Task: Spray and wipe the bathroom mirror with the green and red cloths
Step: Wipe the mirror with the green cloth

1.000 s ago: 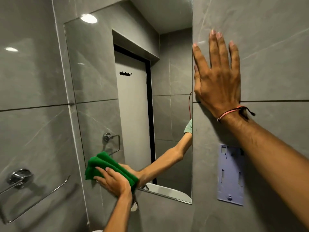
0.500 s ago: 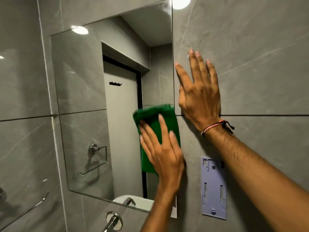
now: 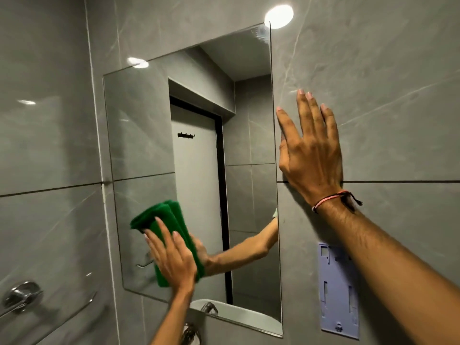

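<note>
One frameless rectangular mirror (image 3: 194, 170) is fixed to a grey tiled wall (image 3: 373, 83), its long axis vertical. One folded green cloth (image 3: 164, 220) is in view; the red cloth does not appear. Two hands are present. The left hand (image 3: 171, 260) presses flat on the green cloth with fingers extended, pinning it against the glass at the mirror's 7 o'clock region, near the lower left corner. The cloth's long axis runs obliquely, its free folded end pointing toward 11 o'clock and its lower end covered by the palm. The right hand (image 3: 311, 150) lies released and flat on the tile just beside the mirror's right edge, at 3 o'clock from the mirror's centre, fingers pointing to 12 o'clock, holding nothing. One thread bracelet (image 3: 331, 199) circles the right wrist. One lilac plastic wall bracket (image 3: 338, 290) sits on the tile at 5 o'clock from the right hand. One chrome towel rail (image 3: 22, 297) is at the lower left, and one chrome tap (image 3: 191, 332) is partly visible below the mirror.

Compared with half a second earlier, the left hand and cloth have moved from the mirror's right edge, beside the right hand, down and across to the lower left of the glass; the right hand has kept its place on the wall.
</note>
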Motion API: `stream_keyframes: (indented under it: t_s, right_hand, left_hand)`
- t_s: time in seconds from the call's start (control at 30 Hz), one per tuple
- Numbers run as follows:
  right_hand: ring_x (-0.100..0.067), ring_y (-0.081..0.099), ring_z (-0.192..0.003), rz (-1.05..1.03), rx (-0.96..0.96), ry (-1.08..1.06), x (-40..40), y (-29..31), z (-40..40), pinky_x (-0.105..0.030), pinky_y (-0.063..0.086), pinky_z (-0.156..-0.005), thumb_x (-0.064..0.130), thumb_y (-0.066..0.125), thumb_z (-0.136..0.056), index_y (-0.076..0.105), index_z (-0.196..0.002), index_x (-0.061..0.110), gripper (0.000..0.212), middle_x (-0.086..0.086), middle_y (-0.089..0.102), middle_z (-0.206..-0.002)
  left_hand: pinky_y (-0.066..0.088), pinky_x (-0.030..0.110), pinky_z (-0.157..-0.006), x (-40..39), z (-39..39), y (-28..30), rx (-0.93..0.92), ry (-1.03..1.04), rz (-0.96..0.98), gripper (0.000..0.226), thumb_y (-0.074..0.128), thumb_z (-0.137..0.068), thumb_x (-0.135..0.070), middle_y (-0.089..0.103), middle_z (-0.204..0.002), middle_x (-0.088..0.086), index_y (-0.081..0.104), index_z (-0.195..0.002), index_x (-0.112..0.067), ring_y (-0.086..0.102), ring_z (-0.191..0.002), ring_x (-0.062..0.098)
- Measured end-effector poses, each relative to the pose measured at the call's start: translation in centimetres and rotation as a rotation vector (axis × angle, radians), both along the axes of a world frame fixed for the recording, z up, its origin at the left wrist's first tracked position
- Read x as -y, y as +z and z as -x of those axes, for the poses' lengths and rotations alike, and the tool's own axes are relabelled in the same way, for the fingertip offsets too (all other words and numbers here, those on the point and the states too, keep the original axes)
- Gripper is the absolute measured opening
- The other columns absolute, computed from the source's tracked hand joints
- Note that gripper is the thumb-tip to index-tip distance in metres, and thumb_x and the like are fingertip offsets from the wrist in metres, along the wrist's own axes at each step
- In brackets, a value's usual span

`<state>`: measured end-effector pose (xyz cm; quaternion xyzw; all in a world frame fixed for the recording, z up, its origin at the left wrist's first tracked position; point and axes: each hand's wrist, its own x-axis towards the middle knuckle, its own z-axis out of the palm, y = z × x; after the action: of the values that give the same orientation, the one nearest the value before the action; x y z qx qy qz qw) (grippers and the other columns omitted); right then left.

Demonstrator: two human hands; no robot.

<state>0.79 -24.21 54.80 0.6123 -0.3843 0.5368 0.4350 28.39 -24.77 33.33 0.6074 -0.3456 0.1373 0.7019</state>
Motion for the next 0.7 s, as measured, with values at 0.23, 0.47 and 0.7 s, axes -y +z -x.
stream_keyframes:
  t_s: [0.23,0.47,0.7]
  right_hand:
    - [-0.035,0.060,-0.117,-0.062,-0.066,0.325,-1.8,-1.2,1.4,-0.047,0.049,-0.098,0.037,0.055,-0.098,0.072,-0.119,0.014,0.036,-0.015,0.068,-0.130]
    - [-0.010,0.071,-0.089,-0.646,0.048,0.563,-6.6,-3.7,5.7,-0.027,0.061,-0.082,0.072,0.058,-0.081,0.073,-0.121,0.024,0.064,0.010,0.076,-0.101]
    - [-0.019,0.059,-0.068,-0.896,0.208,0.537,-7.1,-3.7,6.9,-0.014,0.038,-0.047,0.009,0.066,-0.084,0.070,-0.079,0.012,0.007,0.002,0.064,-0.063]
  left_hand:
    - [0.014,0.052,-0.127,-0.7,11.0,-0.6,0.348,-0.136,0.036,0.059,0.026,-0.104,-0.043,0.013,-0.166,0.013,0.007,-0.160,-0.044,0.018,-0.155,0.030]
    - [0.014,0.039,-0.128,-1.8,14.5,8.6,0.776,-0.478,0.268,0.075,0.040,-0.094,-0.020,0.017,-0.170,0.007,0.008,-0.162,-0.015,0.014,-0.159,0.019]
    - [0.014,0.054,-0.128,-4.1,15.9,11.7,0.805,-0.723,0.220,0.091,0.054,-0.092,-0.015,0.002,-0.173,0.008,-0.005,-0.161,-0.006,0.004,-0.160,0.027]
